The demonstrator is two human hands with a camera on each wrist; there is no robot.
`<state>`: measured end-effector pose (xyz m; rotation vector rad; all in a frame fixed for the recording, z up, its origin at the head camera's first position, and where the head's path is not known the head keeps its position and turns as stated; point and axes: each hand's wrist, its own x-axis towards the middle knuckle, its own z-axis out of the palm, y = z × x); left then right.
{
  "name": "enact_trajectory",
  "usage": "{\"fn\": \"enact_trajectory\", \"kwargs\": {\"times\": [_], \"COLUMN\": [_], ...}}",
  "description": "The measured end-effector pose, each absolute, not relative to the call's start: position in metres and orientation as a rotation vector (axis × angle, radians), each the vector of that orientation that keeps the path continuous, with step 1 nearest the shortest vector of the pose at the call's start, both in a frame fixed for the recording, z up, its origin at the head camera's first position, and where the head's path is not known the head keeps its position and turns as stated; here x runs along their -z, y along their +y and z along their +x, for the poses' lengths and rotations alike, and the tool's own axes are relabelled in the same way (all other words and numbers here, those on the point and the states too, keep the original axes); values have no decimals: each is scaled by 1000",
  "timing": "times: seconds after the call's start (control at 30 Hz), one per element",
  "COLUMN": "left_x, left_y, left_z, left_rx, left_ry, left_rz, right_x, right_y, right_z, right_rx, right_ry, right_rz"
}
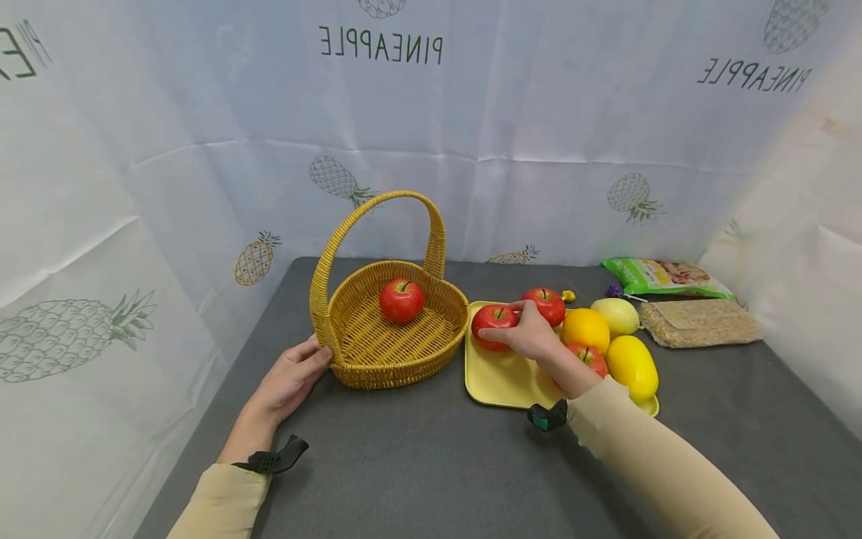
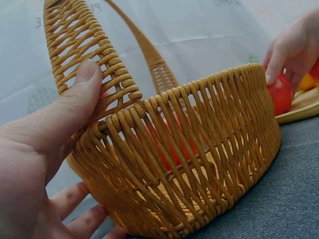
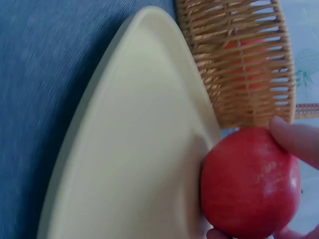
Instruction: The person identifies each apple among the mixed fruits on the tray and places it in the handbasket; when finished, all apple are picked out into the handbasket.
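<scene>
A yellow wicker basket [image 1: 393,373] with a tall arched handle stands at centre left, a red apple [image 1: 401,302] inside it. My left hand [image 1: 291,380] holds the basket's left side, its thumb over the foot of the handle in the left wrist view and its fingers along the outer weave. At the left end of a pale yellow tray [image 1: 494,382], my right hand [image 1: 536,338] grips another red apple [image 3: 251,184] between thumb and fingers. This apple is close beside the basket's right wall.
Also on the tray are a red apple [image 1: 544,305] at the back, an orange [image 1: 586,331], a pale green-yellow fruit [image 1: 616,316], a yellow oval fruit [image 1: 631,367] and a partly hidden apple [image 1: 587,358]. A green packet [image 1: 660,277] and a clear bag of grains [image 1: 700,323] lie at right.
</scene>
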<state>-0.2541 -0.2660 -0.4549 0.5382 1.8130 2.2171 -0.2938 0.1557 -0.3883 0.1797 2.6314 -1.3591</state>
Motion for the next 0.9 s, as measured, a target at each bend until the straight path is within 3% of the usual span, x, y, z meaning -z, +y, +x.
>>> {"fn": "enact_trajectory", "kwargs": {"times": [0.9], "left_x": [452], "left_y": [-265], "left_z": [-253], "left_rx": [-2218], "left_ry": [1806], "left_rz": [522], "right_x": [347], "right_y": [147], "right_z": [-297], "right_rx": [1647], "right_ry": [2448], "right_rz": [184]}}
